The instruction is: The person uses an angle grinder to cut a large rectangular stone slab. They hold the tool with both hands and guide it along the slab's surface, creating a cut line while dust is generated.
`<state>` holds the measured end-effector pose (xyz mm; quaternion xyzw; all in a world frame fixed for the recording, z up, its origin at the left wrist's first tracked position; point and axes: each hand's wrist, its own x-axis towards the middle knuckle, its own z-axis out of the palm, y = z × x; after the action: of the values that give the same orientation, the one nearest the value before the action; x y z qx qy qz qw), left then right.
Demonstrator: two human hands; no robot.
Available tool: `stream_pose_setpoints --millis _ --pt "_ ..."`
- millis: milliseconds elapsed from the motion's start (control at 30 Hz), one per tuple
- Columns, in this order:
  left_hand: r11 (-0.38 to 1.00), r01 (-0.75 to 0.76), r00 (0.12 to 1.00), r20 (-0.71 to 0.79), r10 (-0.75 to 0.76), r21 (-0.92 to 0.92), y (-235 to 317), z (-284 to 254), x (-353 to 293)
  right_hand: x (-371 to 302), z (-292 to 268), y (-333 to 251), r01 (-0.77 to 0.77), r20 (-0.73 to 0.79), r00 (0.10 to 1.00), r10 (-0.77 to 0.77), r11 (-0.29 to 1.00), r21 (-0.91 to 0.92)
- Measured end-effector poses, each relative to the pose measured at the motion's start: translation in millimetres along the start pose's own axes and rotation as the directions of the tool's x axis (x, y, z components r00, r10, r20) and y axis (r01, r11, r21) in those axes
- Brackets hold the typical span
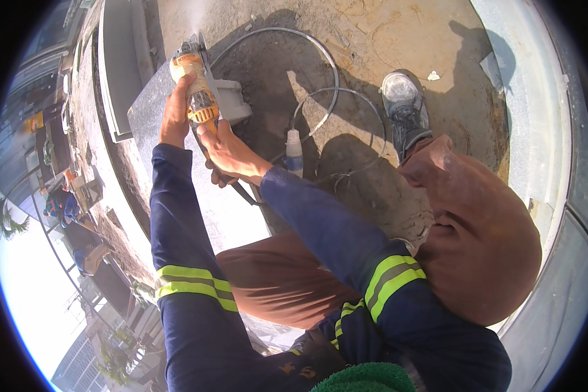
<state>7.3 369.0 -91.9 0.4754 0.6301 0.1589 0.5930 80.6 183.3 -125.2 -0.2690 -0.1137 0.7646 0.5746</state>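
Both my hands grip a yellow and black angle grinder (203, 104) at the upper left. Its disc (202, 43) points away from me, and pale dust rises past it. My left hand (174, 114) is closed round the tool's front body. Farther back, my right hand (232, 153) wraps the rear handle, and a dark cord trails from behind it. Beneath the grinder lies a grey slab (151, 98); whether the disc touches anything I cannot make out. A pale block-like piece (232, 98) sits just right of the tool.
A grey cable (326, 55) loops over the sandy ground near a white and blue connector (294, 153). My shoe (404, 101) is planted to the right. A pale kerb-like edge (536, 130) runs along the far right. Distant people (62, 204) are at the left.
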Motion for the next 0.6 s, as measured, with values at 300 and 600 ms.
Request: stream_pose_setpoints --millis 300,600 --pt "1.0 -0.013 0.999 0.037 0.014 -0.023 -4.9 -5.6 8.9 14.7 -3.9 12.3 0.023 0.024 0.999 -0.024 0.998 0.051" --pt "1.0 -0.03 0.998 0.057 0.03 -0.005 -1.7 -4.3 12.3 50.9 -22.1 70.4 0.532 0.113 0.843 -0.525 0.789 -0.308"
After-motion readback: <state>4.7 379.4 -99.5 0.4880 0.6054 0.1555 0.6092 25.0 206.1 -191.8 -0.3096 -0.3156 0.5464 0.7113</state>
